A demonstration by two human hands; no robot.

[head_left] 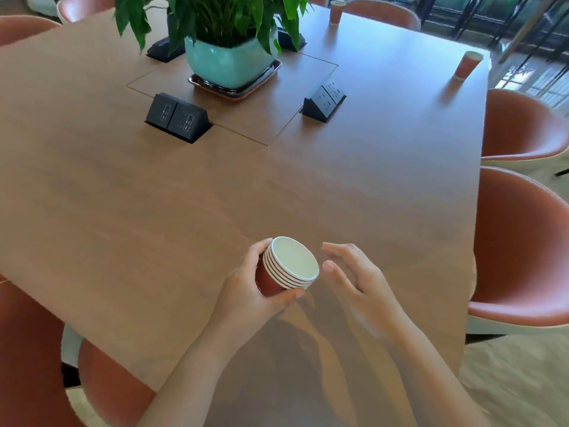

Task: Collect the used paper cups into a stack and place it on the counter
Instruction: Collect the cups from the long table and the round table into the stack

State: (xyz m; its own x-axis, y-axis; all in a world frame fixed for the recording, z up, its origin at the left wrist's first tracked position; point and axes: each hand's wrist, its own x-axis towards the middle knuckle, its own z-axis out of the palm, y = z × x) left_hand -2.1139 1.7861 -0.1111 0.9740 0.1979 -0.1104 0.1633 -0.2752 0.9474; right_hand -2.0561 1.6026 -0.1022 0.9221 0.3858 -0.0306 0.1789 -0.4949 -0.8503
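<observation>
Cup stack [284, 269]: red, white rims, nested, in left hand [246, 291].

A wide stretch of the table [184, 211] is left open from the near edge to the middle. Farther in, passage is blocked by the left socket box [178, 117], the right socket box [324, 101] and, between and behind them, the potted plant [229, 57]. A lane is left along the right side up to the far cup [468, 65]. The right edge is hemmed by chairs [523, 257].

Matt wooden table [308, 186]; smooth paper cup stack [289, 268]; glossy pot [228, 63].
</observation>
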